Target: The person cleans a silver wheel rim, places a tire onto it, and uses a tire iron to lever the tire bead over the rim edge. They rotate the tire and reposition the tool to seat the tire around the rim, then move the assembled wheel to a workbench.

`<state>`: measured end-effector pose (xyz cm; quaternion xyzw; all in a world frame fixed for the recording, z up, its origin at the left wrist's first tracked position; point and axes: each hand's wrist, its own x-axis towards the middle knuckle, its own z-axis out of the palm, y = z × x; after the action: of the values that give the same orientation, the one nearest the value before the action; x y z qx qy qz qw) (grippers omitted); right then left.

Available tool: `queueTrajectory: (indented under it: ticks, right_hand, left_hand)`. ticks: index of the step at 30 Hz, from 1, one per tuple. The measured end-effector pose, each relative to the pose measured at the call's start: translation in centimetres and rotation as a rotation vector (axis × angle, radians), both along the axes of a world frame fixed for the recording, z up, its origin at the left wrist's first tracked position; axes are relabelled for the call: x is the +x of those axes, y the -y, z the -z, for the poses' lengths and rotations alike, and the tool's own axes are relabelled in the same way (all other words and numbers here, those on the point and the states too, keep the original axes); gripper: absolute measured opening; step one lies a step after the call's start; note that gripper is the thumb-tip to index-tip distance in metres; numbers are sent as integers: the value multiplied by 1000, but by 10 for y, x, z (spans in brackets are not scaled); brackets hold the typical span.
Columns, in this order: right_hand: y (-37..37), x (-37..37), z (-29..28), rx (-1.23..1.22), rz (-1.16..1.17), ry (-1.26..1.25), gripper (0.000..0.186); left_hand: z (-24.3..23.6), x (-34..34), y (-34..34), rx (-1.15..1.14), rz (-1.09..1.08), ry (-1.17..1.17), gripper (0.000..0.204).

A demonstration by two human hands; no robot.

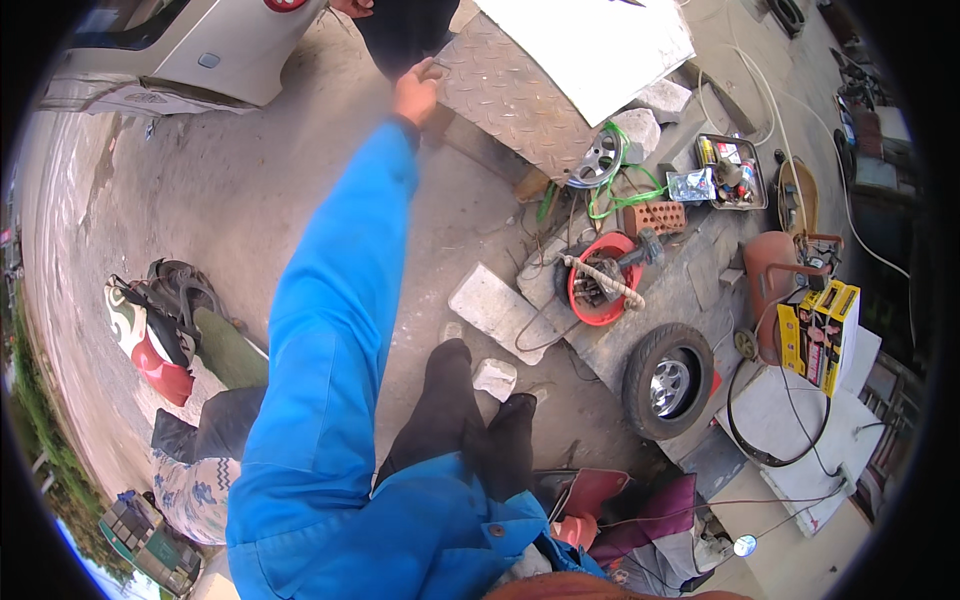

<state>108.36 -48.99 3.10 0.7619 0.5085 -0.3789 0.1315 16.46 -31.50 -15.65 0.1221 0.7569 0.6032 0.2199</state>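
My left arm, in a blue sleeve, reaches far forward. At its end my left hand (415, 94) is closed at the near left corner of a rusty chequered steel plate (520, 95), its fingers curled at the edge. On top of the plate lies a large white sheet (590, 45), reaching past its right side. Beneath the plate's near edge a wooden beam (475, 145) shows. A silver wheel rim (600, 158) with a green cord (628, 180) stands against the plate's right corner. My right hand is out of view.
Another person's hand (352, 7) shows beyond the plate, near a light-coloured vehicle (215, 55). At right are a red tool bucket (600, 316), a tyre (640, 385), a parts tray (755, 180) and an orange compressor tank (770, 270). Stone slabs (500, 310) lie by my feet; a scooter (150, 345) stands left.
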Motion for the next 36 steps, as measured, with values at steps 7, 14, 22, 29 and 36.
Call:
queueTrajectory:
  ticks: [7, 14, 22, 29, 36]
  right_hand:
    - [3, -2, -2, 7, 17, -16, 45]
    - [14, 4, -2, -1, 22, -92, 45]
    - [25, 46, -1, 21, 87, -147, 44]
    - [-13, 133, 10, 41, 99, -236, 44]
    - [-61, 258, 62, 76, 214, -270, 38]
  left_hand:
    - [-36, 13, -3, 96, 30, 338, 72]
    - [27, -5, 27, -180, 130, -111, 51]
    - [-11, 82, 4, -44, -178, 2, 48]
    - [-35, 183, 47, -231, 21, 245, 47]
    - [-13, 566, 86, -193, 58, 765, 47]
